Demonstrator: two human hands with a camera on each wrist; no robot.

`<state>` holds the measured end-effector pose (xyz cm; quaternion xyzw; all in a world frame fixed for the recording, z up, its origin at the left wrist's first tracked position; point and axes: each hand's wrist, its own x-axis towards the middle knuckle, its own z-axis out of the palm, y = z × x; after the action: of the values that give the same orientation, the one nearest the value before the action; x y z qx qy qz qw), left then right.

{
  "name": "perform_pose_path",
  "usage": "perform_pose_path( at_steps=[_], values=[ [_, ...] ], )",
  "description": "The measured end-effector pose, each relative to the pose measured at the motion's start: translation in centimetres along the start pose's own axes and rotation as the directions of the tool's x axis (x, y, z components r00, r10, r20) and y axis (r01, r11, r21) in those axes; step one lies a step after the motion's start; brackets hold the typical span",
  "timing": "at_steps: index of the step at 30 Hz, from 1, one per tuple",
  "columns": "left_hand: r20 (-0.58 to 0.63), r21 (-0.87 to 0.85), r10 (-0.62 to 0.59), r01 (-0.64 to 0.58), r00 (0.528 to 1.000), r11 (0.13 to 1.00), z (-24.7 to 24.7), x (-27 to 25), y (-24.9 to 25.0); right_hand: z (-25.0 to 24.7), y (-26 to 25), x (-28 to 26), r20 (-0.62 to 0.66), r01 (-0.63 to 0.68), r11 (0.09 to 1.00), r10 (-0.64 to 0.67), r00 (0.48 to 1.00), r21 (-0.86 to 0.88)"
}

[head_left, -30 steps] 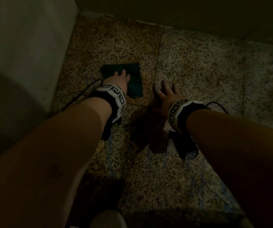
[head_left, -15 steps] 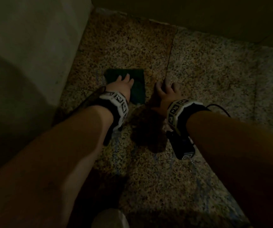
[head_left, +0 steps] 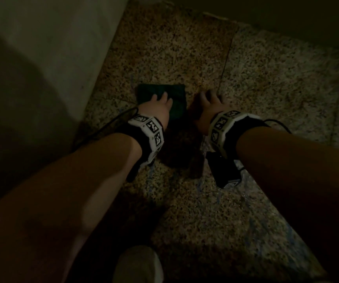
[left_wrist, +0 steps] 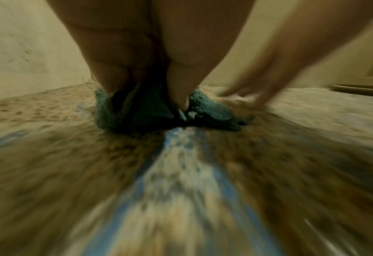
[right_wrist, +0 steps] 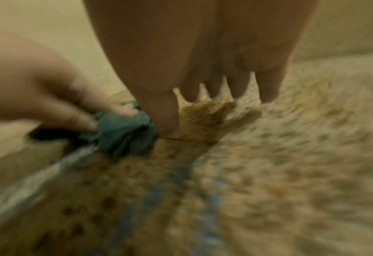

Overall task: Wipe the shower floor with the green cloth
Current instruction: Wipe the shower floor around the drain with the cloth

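Speckled shower floor [head_left: 185, 54], dim light, pale wall [head_left: 42, 48] on your left.

Your left hand [head_left: 157, 109] lies on the green cloth [head_left: 176, 92], fingers stretched forward and pressing it flat to the floor, so that grip is spread rather than curled round the fabric; in the left wrist view the cloth [left_wrist: 211, 107] bunches up under your fingertips. Your right hand [head_left: 209, 107] sits just beside the cloth's right edge, fingers spread and resting on the bare floor by a tile seam [head_left: 225, 58], holding nothing. In the right wrist view its thumb comes down right against the cloth [right_wrist: 124, 131]. Pale bluish streaks [left_wrist: 181, 173] run along the floor toward you.
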<state>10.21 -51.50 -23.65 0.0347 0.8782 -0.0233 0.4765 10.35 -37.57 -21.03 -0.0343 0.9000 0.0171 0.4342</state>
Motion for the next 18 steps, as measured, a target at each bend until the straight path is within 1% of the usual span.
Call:
perform_pose_path(
  at_steps=[2, 4, 7, 11, 13, 15, 18],
  values=[
    [-0.011, -0.002, 0.006, -0.006, 1.0, 1.0, 0.7, -0.6, -0.2, 0.3, -0.8, 0.6, -0.033, 0.033, 0.999, -0.032, 0.999, 0.026],
    [-0.022, -0.012, 0.022, -0.022, 1.0, 1.0, 0.9, -0.7, -0.6, 0.8, -1.3, 1.1, -0.015, 0.036, 0.999, -0.036, 0.999, 0.027],
    [-0.04, -0.016, 0.036, -0.037, 0.999, 0.999, -0.3, 0.2, -1.4, 0.9, -1.0, 1.3, 0.01, 0.019, 1.0, -0.02, 1.0, 0.024],
    [-0.062, 0.026, -0.063, 0.064, 0.996, 0.998, -3.9, 2.7, -2.5, 0.8, -0.4, 1.5, 0.028, 0.036, 0.999, -0.036, 0.999, 0.011],
    [-0.081, 0.027, -0.082, 0.084, 0.993, 0.996, -5.0, 3.3, -2.7, 0.8, -0.4, 1.5, 0.03, 0.047, 0.999, -0.047, 0.998, 0.027],
    [-0.093, 0.029, -0.095, 0.098, 0.991, 0.995, -5.1, 3.4, -2.6, 0.8, -0.2, 1.3, 0.034, 0.06, 0.997, -0.062, 0.997, 0.04],
    [-0.101, 0.007, -0.097, 0.098, 0.99, 0.995, -4.0, 3.0, -2.6, 0.9, 0.0, 1.1, 0.014, 0.089, 0.995, -0.09, 0.996, 0.055]
  ],
)
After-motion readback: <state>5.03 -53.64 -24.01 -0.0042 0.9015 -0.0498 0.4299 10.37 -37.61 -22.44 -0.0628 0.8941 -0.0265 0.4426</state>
